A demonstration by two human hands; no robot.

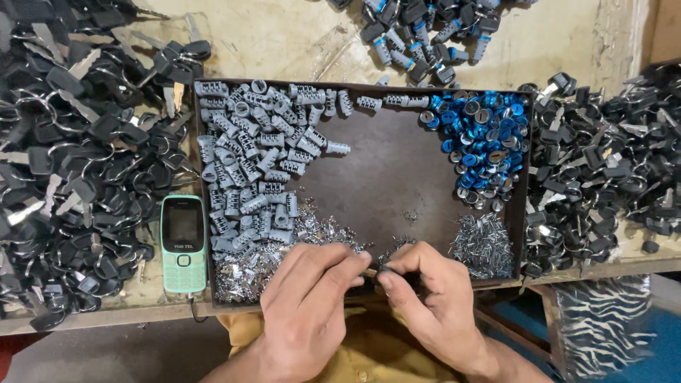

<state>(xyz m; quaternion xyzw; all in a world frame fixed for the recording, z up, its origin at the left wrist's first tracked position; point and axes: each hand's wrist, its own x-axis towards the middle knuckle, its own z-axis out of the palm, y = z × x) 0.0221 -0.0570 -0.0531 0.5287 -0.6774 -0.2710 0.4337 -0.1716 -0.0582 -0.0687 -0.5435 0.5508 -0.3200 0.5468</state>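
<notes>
Grey metal lock cylinders fill the left part of a dark shallow tray in the head view, blue ring caps crowd its upper right corner, and heaps of tiny silvery pins lie along the near edge. Both hands meet at the tray's near rim. The left hand pinches a small part between thumb and fingertips, and the right hand closes on the same small dark piece from the other side; it is too small and too covered to tell exactly what it is. It sits just above the tray's front edge, between the two hands.

A slip looks the likeliest trouble: the piece is tiny and held only by fingertips right over the rim, so a loosened pinch could drop it off the surface into the lap or among the loose pins, where it would be hard to find. A forearm nudge could also scatter the pins nearest the hands.

A mint-green keypad phone lies just left of the tray, touching its wall, its cable hanging off the surface; a snag could pull it down. Black-headed keys pile on both sides, close enough to spill inward.
</notes>
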